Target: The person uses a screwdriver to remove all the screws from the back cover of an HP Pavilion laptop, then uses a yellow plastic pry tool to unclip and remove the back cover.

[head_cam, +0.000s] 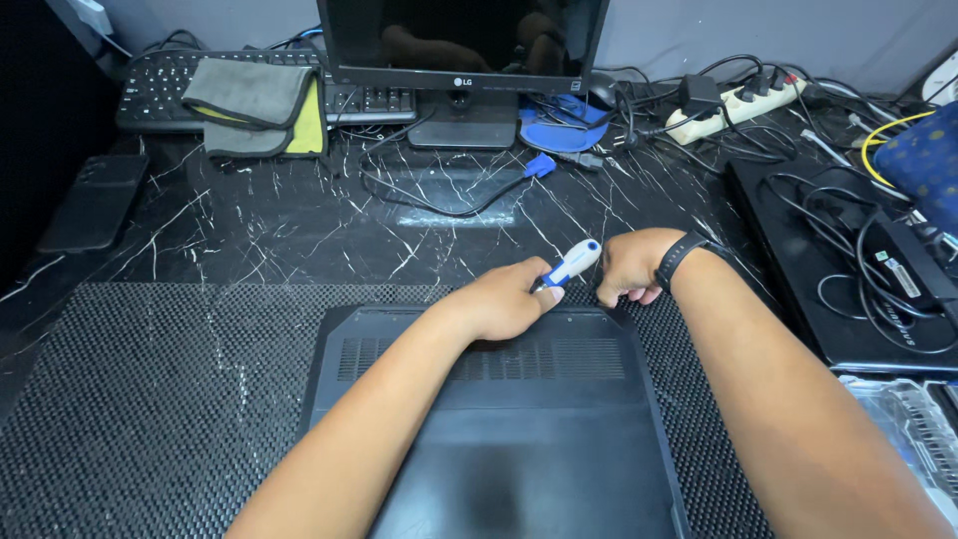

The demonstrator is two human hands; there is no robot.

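Screwdriver work is under way at the far edge of an upturned black laptop point(499, 419), which lies base-up on a dotted rubber mat point(150, 399) on the black marbled worktop point(299, 220). The left hand point(499, 299) has its grip closed around the white-and-blue screwdriver point(571, 265), handle tilted up and away, tip hidden down by the laptop's back right corner. The right hand point(629, 268) is curled into a narrow grip right beside the tool, just touching the corner of the base; whether it pinches anything I cannot tell. As a judgement, the job looks early: the bottom panel sits flush and whole, with no gap along its edges, and no loose screws show on the mat (they would be very small here). Lifting the panel seems yet to be done. As for containers, a clear plastic tray point(898, 419) sits at the right edge, its contents too blurred to name. Further back stand a monitor point(459, 40), a keyboard point(160, 85) with a folded cloth point(254, 105) on it, and a power strip point(738, 100).
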